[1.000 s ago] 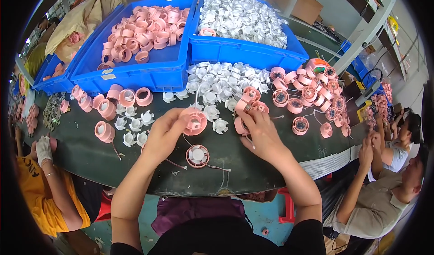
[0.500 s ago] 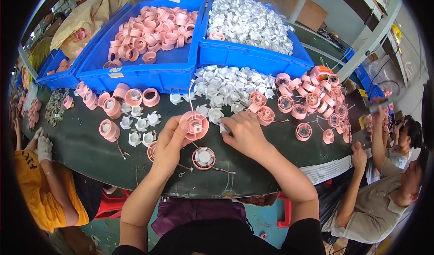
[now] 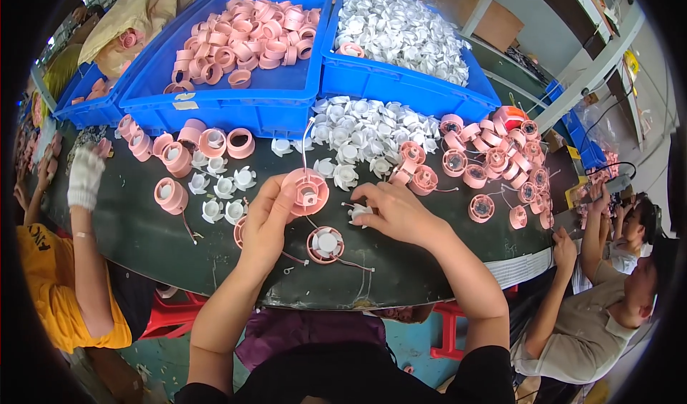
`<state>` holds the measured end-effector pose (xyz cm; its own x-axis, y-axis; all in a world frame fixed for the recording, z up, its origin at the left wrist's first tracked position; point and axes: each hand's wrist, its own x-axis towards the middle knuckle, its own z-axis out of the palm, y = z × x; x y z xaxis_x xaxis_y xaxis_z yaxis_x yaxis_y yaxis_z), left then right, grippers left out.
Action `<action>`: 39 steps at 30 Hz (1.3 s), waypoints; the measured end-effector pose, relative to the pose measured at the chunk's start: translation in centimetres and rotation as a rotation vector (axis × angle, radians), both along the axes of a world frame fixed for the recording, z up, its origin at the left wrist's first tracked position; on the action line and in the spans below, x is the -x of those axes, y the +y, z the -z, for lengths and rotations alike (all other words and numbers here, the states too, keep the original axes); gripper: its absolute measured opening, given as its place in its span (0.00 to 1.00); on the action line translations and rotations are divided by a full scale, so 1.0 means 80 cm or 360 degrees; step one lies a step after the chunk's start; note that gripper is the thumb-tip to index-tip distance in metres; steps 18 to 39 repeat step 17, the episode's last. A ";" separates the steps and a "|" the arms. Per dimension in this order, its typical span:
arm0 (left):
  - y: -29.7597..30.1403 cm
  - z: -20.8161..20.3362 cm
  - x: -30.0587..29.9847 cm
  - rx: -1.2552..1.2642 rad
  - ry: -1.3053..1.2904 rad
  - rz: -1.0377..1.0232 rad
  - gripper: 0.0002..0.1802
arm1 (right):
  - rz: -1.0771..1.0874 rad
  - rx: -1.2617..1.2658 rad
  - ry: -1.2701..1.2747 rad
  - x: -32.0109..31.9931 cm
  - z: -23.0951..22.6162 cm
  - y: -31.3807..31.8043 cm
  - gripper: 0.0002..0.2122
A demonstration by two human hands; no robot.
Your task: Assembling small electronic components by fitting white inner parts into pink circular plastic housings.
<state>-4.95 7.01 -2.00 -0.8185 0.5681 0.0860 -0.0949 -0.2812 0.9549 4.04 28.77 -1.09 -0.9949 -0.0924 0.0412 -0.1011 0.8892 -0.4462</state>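
Note:
Between the thumb and fingers of my left hand (image 3: 268, 211) is a pink round fan housing (image 3: 309, 192), its spoked side showing and a white wire rising from it. My right hand (image 3: 398, 211), just to the right, pinches a small white fan impeller (image 3: 358, 213) at its fingertips. Below the hands a second pink housing with a white impeller in it (image 3: 326, 244) lies on the dark table, wires trailing out. Another pink housing (image 3: 240, 232) is partly hidden behind my left hand. Several loose white impellers (image 3: 224, 187) lie left of my left hand.
A blue bin (image 3: 222, 110) of pink rings and a blue bin (image 3: 408, 85) of white impellers stand at the back. Heaped impellers (image 3: 365, 121) lie before them. Wired pink housings (image 3: 495, 159) pile at right. Co-workers sit on both sides; a gloved hand (image 3: 86, 178) is at left.
My right hand has drawn slightly back from the impeller pile with a white impeller now plainly in its fingers. At left, the co-worker's gloved hand has moved up and forward over the table.

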 end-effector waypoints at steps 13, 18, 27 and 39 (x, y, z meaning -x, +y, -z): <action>-0.011 -0.010 -0.008 -0.0025 0.0054 0.0037 0.19 | 0.0003 -0.0281 0.0414 0.003 0.021 -0.026 0.15; -0.019 -0.012 -0.018 -0.0152 -0.0076 0.0017 0.22 | 0.0097 0.0061 0.0132 0.009 0.013 -0.035 0.17; -0.019 -0.012 -0.018 -0.0152 -0.0076 0.0017 0.22 | 0.0097 0.0061 0.0132 0.009 0.013 -0.035 0.17; -0.019 -0.012 -0.018 -0.0152 -0.0076 0.0017 0.22 | 0.0097 0.0061 0.0132 0.009 0.013 -0.035 0.17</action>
